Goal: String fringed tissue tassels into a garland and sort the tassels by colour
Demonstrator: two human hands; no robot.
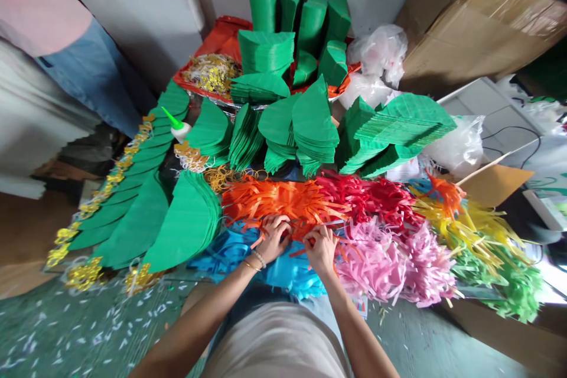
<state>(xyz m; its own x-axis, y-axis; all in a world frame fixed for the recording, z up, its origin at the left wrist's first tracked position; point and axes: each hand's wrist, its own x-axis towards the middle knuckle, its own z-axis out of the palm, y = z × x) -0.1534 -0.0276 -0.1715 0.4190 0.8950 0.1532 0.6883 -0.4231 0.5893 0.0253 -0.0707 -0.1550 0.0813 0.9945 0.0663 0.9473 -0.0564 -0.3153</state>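
My left hand (272, 238) and my right hand (319, 250) are close together, with curled fingers pinching a heap of orange paper fringe strips (274, 201). Blue paper fringe (234, 251) lies under and left of my left hand. Pink paper fringe (376, 263) lies right of my right hand, with red fringe (367, 198) beyond it. Stacks of green corrugated paper pieces (312, 124) rise behind the orange heap. Several thin bracelets circle my left wrist.
A person in a pink top and jeans (75, 53) stands at the left. A white glue bottle (181, 131), gold tinsel (208, 74) on a red tray, yellow and light green fringe (482, 242), plastic bags (452, 144) and cardboard sheets (469, 23) surround the pile. Paper scraps dot the floor.
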